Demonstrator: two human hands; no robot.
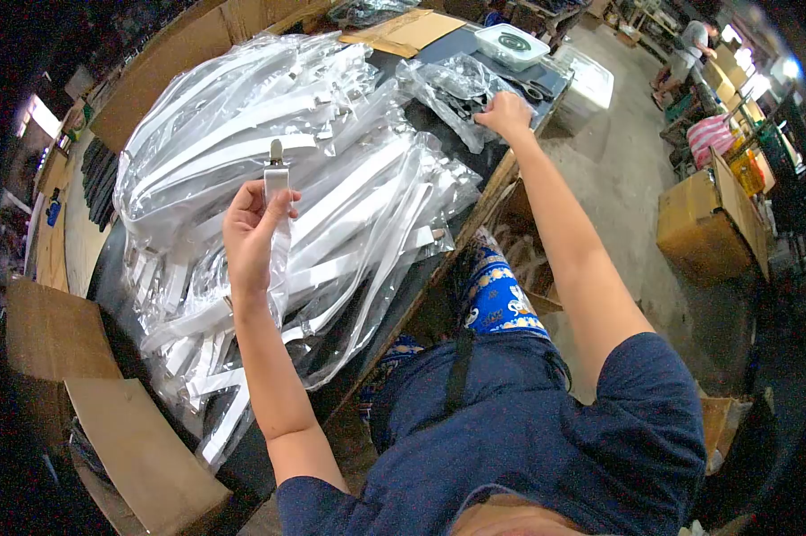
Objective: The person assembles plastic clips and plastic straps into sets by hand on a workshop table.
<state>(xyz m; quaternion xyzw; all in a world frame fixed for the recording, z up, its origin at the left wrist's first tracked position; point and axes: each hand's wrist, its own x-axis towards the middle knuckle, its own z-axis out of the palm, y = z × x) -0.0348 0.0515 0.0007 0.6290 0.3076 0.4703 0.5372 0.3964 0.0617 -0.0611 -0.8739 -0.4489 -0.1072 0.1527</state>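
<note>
My left hand is closed round a white strap with a metal clip at its upper end. The clip points up, and the strap hangs down past my wrist. Beneath and around this hand lies a big heap of white straps in clear plastic bags, several with metal clips showing. My right hand reaches to the far right of the table, its fingers bent together at a clear plastic bag with small black pieces in it. What those fingertips grip is hidden.
Scissors and a white plastic tub lie beyond my right hand. A flat cardboard piece sits at the back. Cardboard boxes stand at lower left, another box on the floor at right. A person stands far off.
</note>
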